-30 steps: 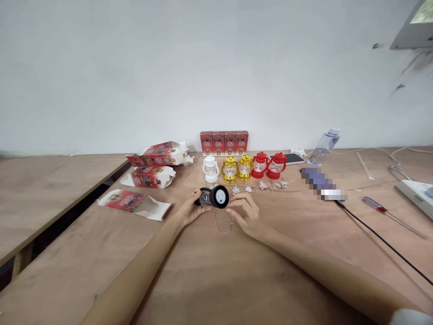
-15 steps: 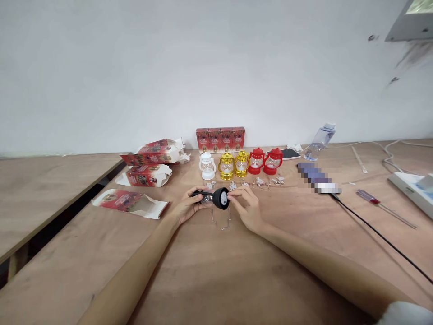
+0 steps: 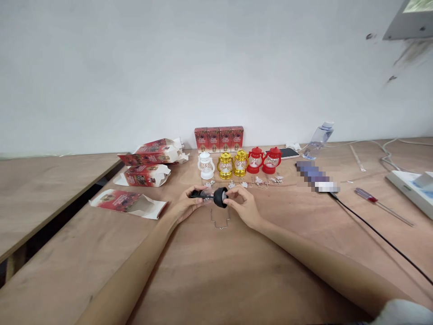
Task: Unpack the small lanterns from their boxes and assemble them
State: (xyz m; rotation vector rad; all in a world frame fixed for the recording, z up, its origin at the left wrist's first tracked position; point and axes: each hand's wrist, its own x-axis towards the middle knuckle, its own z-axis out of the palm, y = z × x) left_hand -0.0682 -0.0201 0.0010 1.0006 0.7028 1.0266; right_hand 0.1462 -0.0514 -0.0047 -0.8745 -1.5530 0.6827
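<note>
Lantern [image 3: 209, 195], black with a clear middle, lies on its side in the air between the two hands, its top toward the left and its wide base toward the right. The left hand [image 3: 185, 206] is closed around the top end, thumb in front, so the lantern sticks out past its fingertips. The right hand [image 3: 244, 206] is at the other end, thumb and forefinger brought nearly together at the underside of the base; the fingertips are small and partly hidden here, so I can't fairly say whether they pinch something or only touch it.

Just below the lantern, a bent wire [image 3: 221, 227] lies on the counter [image 3: 216, 275]. Beyond the hands are small pale parts [image 3: 232, 184] with more wires, then an upright row: one white lantern [image 3: 206, 168], two gold lanterns [image 3: 225, 167] and two red lanterns [image 3: 271, 161]. Four red boxes [image 3: 219, 140] stand behind the row, side by side. Opened cartons [image 3: 122, 201] lie to the left, well apart from the left hand; a screwdriver [image 3: 367, 196] lies far to the right.
</note>
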